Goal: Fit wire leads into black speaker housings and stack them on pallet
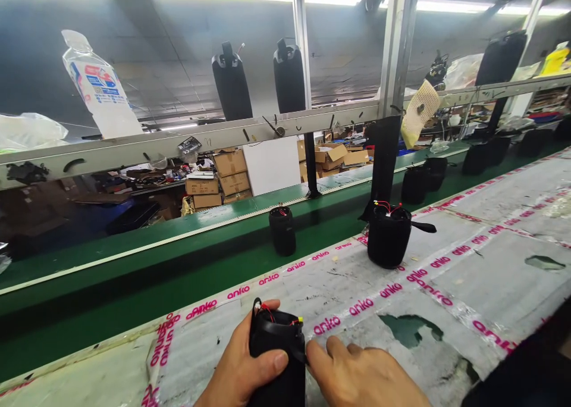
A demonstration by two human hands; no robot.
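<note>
A black cylindrical speaker body (285, 383) with an open top is held tilted near the bottom middle. Thin red wires, a white plug and a yellow connector (300, 320) stick out at its rim. My left hand (245, 359) wraps around it from the left, thumb across the front. Curled fingers of my right hand (357, 368) press at the upper right side, by a dark strip below the rim; what the fingertips pinch is hidden. Farther off, another black speaker body (389, 240) stands upright on the table, with red and yellow wires on top and a strap (423, 227) jutting right.
A green conveyor belt (200, 264) runs behind the taped white table cover (339, 300), carrying a speaker body (282, 231) and several more at right. Above it, a metal shelf rail (196, 134) bears a bottle (100, 85) and black speakers (232, 85). A post (386, 151) rises beyond the table.
</note>
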